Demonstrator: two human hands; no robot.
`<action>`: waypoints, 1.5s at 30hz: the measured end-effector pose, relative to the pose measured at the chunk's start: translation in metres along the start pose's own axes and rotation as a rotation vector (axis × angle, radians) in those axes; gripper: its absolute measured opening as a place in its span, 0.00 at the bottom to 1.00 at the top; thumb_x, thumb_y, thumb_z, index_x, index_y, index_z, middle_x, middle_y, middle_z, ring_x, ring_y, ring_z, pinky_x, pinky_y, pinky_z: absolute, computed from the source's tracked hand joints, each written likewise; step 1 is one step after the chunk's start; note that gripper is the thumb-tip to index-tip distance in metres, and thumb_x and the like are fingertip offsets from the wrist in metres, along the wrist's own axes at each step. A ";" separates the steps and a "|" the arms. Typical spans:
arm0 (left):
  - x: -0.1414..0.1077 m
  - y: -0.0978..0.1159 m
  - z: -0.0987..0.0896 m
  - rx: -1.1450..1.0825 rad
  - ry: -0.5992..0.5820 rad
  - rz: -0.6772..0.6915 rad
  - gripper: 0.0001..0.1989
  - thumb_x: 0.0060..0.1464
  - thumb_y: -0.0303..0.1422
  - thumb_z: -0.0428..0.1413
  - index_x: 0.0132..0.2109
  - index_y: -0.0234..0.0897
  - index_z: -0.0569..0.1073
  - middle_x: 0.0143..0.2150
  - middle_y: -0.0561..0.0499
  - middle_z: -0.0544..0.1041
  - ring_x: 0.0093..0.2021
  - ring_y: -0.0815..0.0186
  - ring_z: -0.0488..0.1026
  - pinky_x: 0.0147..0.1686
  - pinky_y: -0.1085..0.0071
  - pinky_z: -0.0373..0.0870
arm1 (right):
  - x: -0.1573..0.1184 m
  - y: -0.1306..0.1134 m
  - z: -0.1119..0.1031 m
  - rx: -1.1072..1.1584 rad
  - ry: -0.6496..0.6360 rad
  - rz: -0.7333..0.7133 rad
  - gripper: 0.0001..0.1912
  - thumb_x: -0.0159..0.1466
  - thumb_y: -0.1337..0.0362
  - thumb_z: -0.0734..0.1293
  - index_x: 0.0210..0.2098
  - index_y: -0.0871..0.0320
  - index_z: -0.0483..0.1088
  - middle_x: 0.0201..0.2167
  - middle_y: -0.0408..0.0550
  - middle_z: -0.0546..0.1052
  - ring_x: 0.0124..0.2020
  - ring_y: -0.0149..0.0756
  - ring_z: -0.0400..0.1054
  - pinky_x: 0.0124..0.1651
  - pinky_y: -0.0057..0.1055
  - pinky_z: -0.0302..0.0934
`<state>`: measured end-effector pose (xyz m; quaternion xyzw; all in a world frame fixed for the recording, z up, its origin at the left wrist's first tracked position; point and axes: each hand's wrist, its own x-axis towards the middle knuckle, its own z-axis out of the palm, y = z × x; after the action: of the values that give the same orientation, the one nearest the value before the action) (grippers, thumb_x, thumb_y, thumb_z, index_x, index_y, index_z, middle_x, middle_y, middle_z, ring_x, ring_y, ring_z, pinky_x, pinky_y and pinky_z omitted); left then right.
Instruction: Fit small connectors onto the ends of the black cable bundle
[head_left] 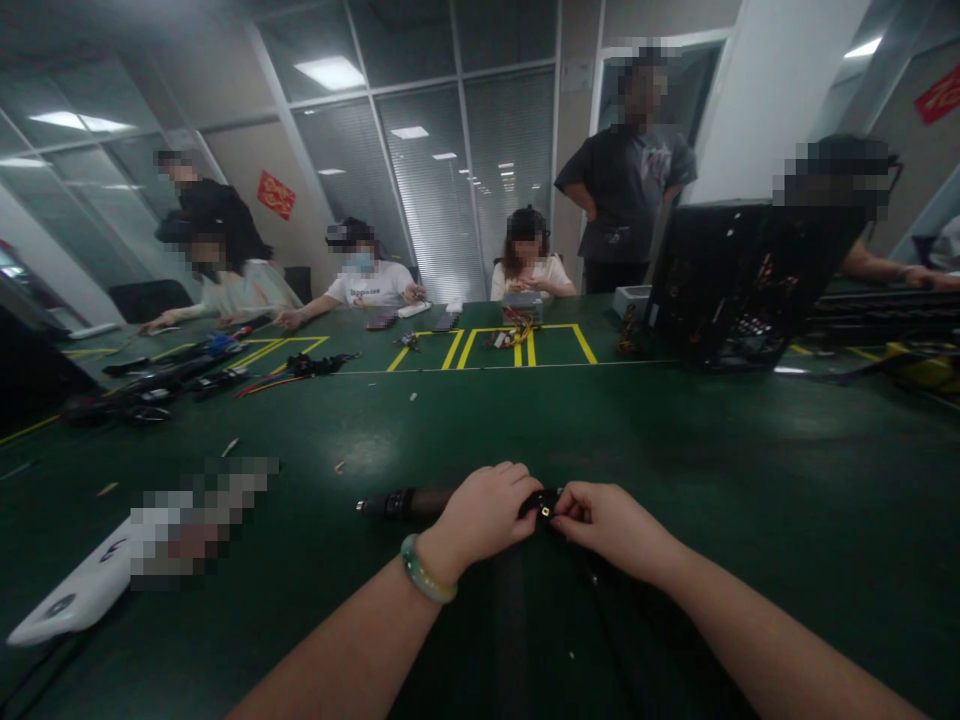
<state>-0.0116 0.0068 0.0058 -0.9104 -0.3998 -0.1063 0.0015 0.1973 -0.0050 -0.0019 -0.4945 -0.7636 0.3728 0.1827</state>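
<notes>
A dark, tube-shaped electric screwdriver (420, 503) lies sideways on the green table, its metal tip pointing left. My left hand (487, 510) is closed around its black rear end, covering part of the body. Close against it, my right hand (600, 518) is closed in a pinch at the same end. Between the two hands shows a small square gold-coloured piece (545, 511) set in black. From beneath my right fingers a thin black cable (594, 580) runs down toward me. What exactly the right fingertips grip is partly hidden.
A white device (82, 580) with a cord lies at the left. Black parts and wires (180, 375) lie beyond it. At the back right stands a black computer case (750, 285). Several people sit or stand around the far side. Small scraps (340, 466) dot the table.
</notes>
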 end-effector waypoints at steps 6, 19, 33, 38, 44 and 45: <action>-0.002 0.009 0.002 -0.003 0.045 -0.054 0.07 0.59 0.34 0.55 0.45 0.40 0.70 0.40 0.51 0.72 0.42 0.61 0.69 0.42 0.65 0.63 | 0.003 0.002 0.001 0.023 0.072 0.018 0.06 0.62 0.61 0.65 0.34 0.56 0.71 0.30 0.43 0.78 0.32 0.34 0.72 0.32 0.26 0.59; 0.004 0.003 0.005 -0.017 0.057 -0.075 0.06 0.56 0.32 0.57 0.41 0.40 0.68 0.38 0.52 0.72 0.41 0.63 0.70 0.40 0.69 0.65 | 0.006 0.008 0.010 0.063 0.069 0.077 0.07 0.63 0.59 0.65 0.34 0.55 0.72 0.29 0.41 0.78 0.30 0.33 0.71 0.30 0.25 0.58; -0.001 0.005 0.001 -0.084 0.061 -0.006 0.03 0.58 0.31 0.56 0.40 0.39 0.69 0.39 0.52 0.72 0.41 0.63 0.69 0.40 0.69 0.65 | 0.009 -0.003 0.004 -0.171 0.195 0.030 0.05 0.62 0.63 0.66 0.32 0.55 0.73 0.31 0.44 0.78 0.33 0.37 0.71 0.32 0.29 0.57; -0.001 0.003 0.002 -0.119 0.057 -0.017 0.04 0.59 0.32 0.56 0.42 0.40 0.70 0.40 0.52 0.73 0.42 0.64 0.70 0.41 0.68 0.66 | 0.007 -0.004 0.004 -0.203 0.186 0.000 0.05 0.63 0.63 0.65 0.33 0.53 0.73 0.33 0.44 0.78 0.36 0.38 0.71 0.35 0.29 0.58; -0.001 0.003 0.002 -0.156 0.056 -0.020 0.05 0.60 0.31 0.55 0.43 0.41 0.70 0.42 0.53 0.73 0.43 0.64 0.70 0.44 0.69 0.65 | 0.007 0.000 0.003 -0.157 0.161 -0.032 0.05 0.64 0.62 0.65 0.35 0.52 0.74 0.34 0.43 0.78 0.36 0.38 0.71 0.36 0.29 0.59; -0.001 0.003 0.003 -0.161 0.058 -0.020 0.04 0.60 0.31 0.55 0.43 0.41 0.71 0.42 0.53 0.73 0.43 0.64 0.70 0.44 0.69 0.65 | 0.006 0.000 0.003 -0.144 0.154 -0.039 0.06 0.64 0.62 0.65 0.36 0.52 0.74 0.34 0.43 0.78 0.37 0.38 0.71 0.37 0.29 0.59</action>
<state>-0.0093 0.0041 0.0034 -0.9000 -0.3989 -0.1645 -0.0613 0.1928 -0.0004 -0.0047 -0.5186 -0.7815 0.2745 0.2120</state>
